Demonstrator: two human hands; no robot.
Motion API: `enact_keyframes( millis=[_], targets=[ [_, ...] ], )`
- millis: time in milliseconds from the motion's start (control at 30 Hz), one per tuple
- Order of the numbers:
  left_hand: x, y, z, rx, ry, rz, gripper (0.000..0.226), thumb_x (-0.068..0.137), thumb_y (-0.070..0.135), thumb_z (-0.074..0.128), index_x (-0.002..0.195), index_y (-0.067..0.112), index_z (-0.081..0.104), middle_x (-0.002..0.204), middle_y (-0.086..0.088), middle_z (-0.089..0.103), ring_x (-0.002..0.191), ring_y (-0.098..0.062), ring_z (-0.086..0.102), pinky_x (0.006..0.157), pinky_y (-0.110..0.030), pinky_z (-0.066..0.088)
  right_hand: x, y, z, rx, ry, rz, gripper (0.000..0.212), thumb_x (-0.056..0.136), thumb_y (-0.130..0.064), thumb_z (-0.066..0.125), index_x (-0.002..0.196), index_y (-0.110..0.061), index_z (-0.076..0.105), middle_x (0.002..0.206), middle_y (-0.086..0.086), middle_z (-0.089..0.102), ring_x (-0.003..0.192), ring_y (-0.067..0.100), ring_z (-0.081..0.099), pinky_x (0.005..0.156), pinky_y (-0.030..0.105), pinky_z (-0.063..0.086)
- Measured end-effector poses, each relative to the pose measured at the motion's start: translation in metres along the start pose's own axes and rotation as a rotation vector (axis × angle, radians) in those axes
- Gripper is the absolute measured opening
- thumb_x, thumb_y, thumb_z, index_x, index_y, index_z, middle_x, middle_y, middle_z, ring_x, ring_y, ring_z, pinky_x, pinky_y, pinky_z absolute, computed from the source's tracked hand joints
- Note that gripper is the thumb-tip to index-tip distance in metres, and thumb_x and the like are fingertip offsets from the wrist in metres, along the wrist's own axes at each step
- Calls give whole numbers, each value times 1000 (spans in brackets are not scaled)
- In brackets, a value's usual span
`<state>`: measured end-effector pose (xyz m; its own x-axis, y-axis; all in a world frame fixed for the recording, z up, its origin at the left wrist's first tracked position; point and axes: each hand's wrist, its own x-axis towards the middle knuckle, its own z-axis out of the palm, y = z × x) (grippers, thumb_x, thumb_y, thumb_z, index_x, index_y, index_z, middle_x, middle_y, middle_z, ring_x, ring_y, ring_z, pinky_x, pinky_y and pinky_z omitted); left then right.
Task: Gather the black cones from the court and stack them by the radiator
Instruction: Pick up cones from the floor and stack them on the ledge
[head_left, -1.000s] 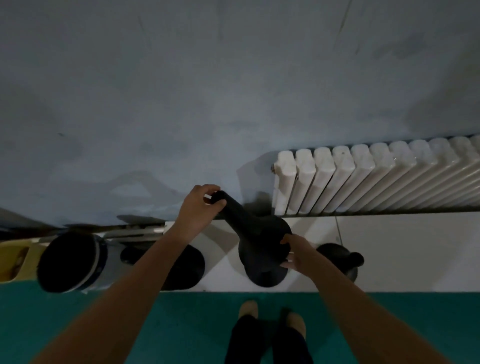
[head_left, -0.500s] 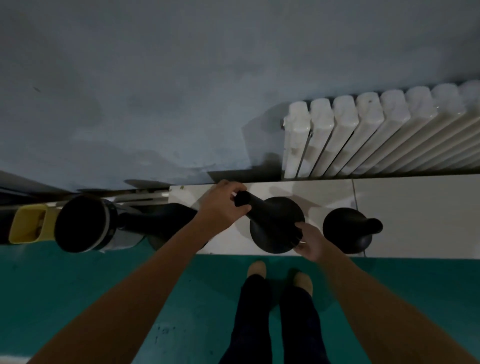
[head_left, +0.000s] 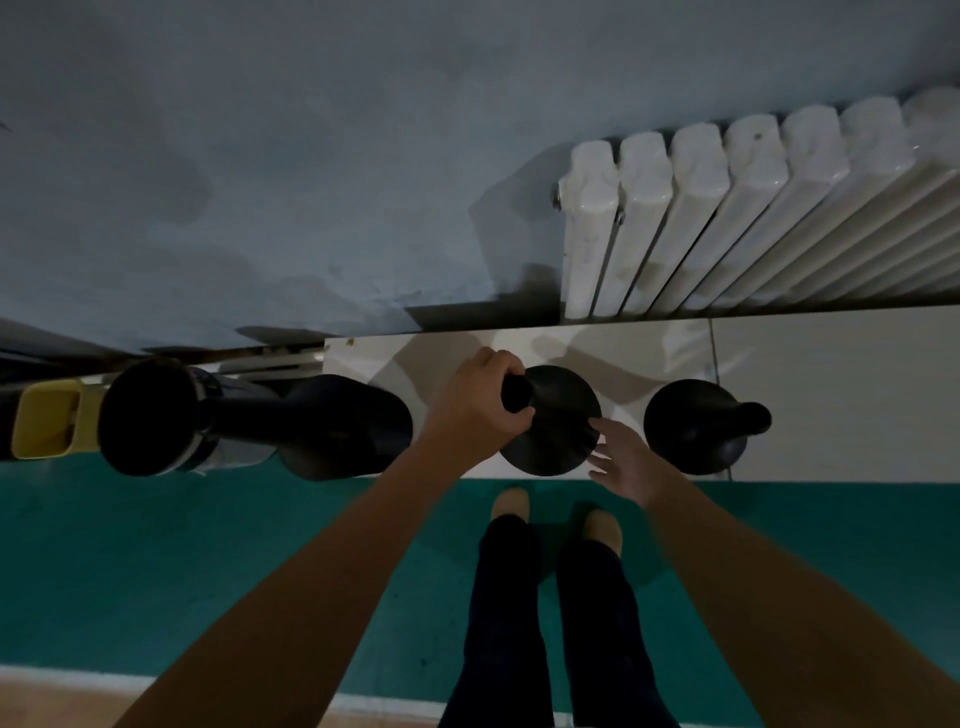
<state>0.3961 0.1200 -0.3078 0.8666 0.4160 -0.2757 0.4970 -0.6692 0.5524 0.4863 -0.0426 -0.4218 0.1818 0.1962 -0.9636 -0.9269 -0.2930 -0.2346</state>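
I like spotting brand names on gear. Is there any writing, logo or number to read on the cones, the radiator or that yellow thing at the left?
None can be read. The cone in the left hand and the other cones are plain black, the radiator plain white, the yellow thing unmarked. The picture is dim, so fine print could go unseen.

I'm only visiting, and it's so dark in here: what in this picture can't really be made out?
1. Head view: top of the middle black plastic cone, mostly wrapped by the left hand.
2. Head view: white ribbed radiator, cut off by the right edge.
3. Head view: yellow boxy object far left, too dim to identify.
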Motion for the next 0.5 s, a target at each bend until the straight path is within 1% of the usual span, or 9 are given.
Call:
enact_keyframes(
  millis=[33,67,133,233,333,433,500],
  targets=[
    [1,2,4,29,-8,1,34,75,24,72,104,13,57,99,-2,53,89,-16,51,70,-22,36,0,-2,-1,-10,-11,-11,42,100,-25,48,139,-13,41,144,11,41,136,29,37,113,42,26],
    [3,4,10,59,-22,2,35,76,24,70,106,14,56,101,-2,52,91,-16,50,71,-24,35,1,-3,-4,-21,-23,-21,42,100,-24,47,140,-12,40,147,12,39,138,29,35,114,43,23],
    [5,6,17,113,-64,-10,36,78,24,68,111,16,54,106,-2,50,95,-16,48,72,-24,33,1,-7,-6,-38,-40,-27,42,101,-24,45,141,-13,40,150,13,36,139,28,33,115,43,21],
    [8,6,31,144,-109,-48,36,81,22,66,114,17,53,111,-1,49,100,-17,48,74,-25,33,2,-9,-12,-44,-50,-33,42,102,-26,43,142,-14,40,149,16,37,138,29,35,113,42,24],
    [10,4,40,126,-117,-115,31,85,17,61,115,17,52,112,-1,49,99,-17,49,73,-25,34,-1,-12,-18,-31,-80,-41,43,102,-27,42,143,-13,39,147,17,41,136,31,38,111,41,27],
    [10,3,40,142,-118,-146,27,87,17,59,113,17,53,110,-1,50,97,-17,50,72,-24,32,-10,-18,-25,-38,-114,-52,44,102,-26,42,142,-9,39,144,17,43,135,31,40,109,41,29],
    [10,6,38,137,-117,-162,23,87,17,57,110,16,55,108,-3,51,96,-19,52,72,-25,32,-18,-24,-29,-37,-131,-69,42,102,-26,42,140,-8,42,143,18,44,133,31,42,106,40,31]
  ],
)
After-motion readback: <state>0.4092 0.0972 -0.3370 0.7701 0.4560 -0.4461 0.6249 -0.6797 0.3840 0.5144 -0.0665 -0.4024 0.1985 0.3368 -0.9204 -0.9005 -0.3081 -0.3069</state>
